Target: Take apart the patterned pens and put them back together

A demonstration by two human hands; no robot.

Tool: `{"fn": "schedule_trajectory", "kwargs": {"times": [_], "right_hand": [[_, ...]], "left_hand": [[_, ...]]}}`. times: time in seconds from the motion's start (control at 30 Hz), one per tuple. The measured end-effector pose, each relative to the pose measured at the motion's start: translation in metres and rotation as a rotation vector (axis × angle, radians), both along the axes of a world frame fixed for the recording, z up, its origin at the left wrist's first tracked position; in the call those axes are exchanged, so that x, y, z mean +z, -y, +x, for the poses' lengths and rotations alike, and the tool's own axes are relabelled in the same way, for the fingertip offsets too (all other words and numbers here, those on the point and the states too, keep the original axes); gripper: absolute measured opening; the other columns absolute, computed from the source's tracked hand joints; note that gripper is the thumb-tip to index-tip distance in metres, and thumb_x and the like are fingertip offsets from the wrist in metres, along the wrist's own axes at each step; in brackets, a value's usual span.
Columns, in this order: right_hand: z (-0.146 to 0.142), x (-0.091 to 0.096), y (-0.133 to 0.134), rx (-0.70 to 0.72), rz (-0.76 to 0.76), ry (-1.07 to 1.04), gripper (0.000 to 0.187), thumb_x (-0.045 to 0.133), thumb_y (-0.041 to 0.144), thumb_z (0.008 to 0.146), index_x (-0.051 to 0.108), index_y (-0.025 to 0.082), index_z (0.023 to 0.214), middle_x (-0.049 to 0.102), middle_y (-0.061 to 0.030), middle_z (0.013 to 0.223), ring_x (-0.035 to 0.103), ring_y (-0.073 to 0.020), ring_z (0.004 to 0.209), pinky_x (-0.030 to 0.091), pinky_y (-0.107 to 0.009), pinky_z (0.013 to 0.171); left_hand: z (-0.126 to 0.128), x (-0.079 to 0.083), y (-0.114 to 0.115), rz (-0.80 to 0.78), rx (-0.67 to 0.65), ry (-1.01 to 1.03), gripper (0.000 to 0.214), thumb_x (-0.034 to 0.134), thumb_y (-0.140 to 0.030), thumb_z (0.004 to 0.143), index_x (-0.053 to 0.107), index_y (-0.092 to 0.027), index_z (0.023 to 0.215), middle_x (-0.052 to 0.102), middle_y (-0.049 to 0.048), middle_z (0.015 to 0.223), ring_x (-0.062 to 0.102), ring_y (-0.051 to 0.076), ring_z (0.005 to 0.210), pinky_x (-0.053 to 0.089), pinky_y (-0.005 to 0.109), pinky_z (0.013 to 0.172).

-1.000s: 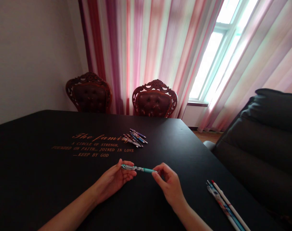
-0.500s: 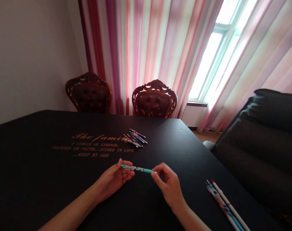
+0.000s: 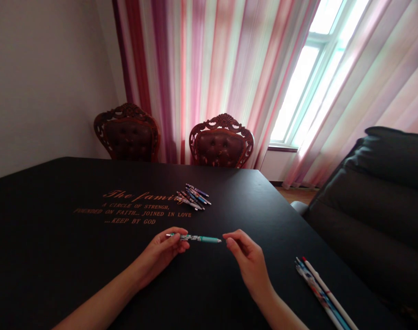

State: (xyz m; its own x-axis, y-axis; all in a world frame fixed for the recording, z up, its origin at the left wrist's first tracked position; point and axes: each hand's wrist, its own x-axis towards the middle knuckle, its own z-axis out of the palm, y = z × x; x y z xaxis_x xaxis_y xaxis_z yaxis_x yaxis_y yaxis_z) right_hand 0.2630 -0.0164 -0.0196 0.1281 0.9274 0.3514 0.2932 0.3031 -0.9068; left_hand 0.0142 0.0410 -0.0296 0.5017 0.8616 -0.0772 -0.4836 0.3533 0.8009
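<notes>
My left hand (image 3: pixel 164 251) is closed around the left part of a teal patterned pen (image 3: pixel 199 238), holding it level just above the black table (image 3: pixel 67 261). My right hand (image 3: pixel 247 260) is beside the pen's teal right end. Its thumb and forefinger are pinched together a hair off the tip, and I cannot make out whether anything is between them.
A small pile of several patterned pens (image 3: pixel 193 197) lies farther back by the gold lettering. Three long thin sticks (image 3: pixel 320 288) lie near the table's right edge. Two carved chairs (image 3: pixel 221 143) stand behind the table, and a dark sofa (image 3: pixel 377 206) is at the right.
My left hand has drawn the pen slightly left and up. My right fingers, which gripped the teal end, have come off it and now sit just beyond the tip.
</notes>
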Motion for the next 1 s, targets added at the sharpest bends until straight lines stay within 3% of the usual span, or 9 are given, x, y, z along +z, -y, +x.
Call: {"fn": "schedule_trajectory", "kwargs": {"times": [0.17, 0.43, 1.0], "right_hand": [[0.0111, -0.0013, -0.0040, 0.004, -0.034, -0.109, 0.023, 0.066, 0.037, 0.084, 0.068, 0.021, 0.100, 0.066, -0.0037, 0.088, 0.060, -0.0193, 0.081, 0.048, -0.031, 0.074], [0.0024, 0.0035, -0.0002, 0.059, 0.033, -0.003, 0.010, 0.065, 0.028, 0.085, 0.068, 0.020, 0.089, 0.065, -0.0029, 0.084, 0.060, -0.0182, 0.080, 0.048, -0.030, 0.072], [0.0019, 0.0054, 0.0013, 0.075, 0.043, 0.111, 0.007, 0.065, 0.023, 0.084, 0.070, 0.020, 0.087, 0.066, -0.0030, 0.083, 0.061, -0.0181, 0.078, 0.047, -0.029, 0.071]], "left_hand": [[-0.0047, -0.0032, -0.0059, -0.052, 0.078, 0.007, 0.018, 0.071, -0.020, 0.082, 0.071, -0.014, 0.099, 0.074, 0.0084, 0.079, 0.066, 0.013, 0.074, 0.048, 0.022, 0.073], [-0.0026, -0.0024, -0.0032, 0.016, 0.001, -0.011, 0.015, 0.067, -0.020, 0.086, 0.071, -0.012, 0.098, 0.074, 0.0091, 0.079, 0.065, 0.013, 0.073, 0.047, 0.023, 0.075], [0.0014, 0.0018, -0.0003, 0.067, -0.018, -0.078, 0.015, 0.066, -0.021, 0.086, 0.071, -0.012, 0.098, 0.075, 0.0093, 0.079, 0.064, 0.014, 0.073, 0.046, 0.023, 0.074]]}}
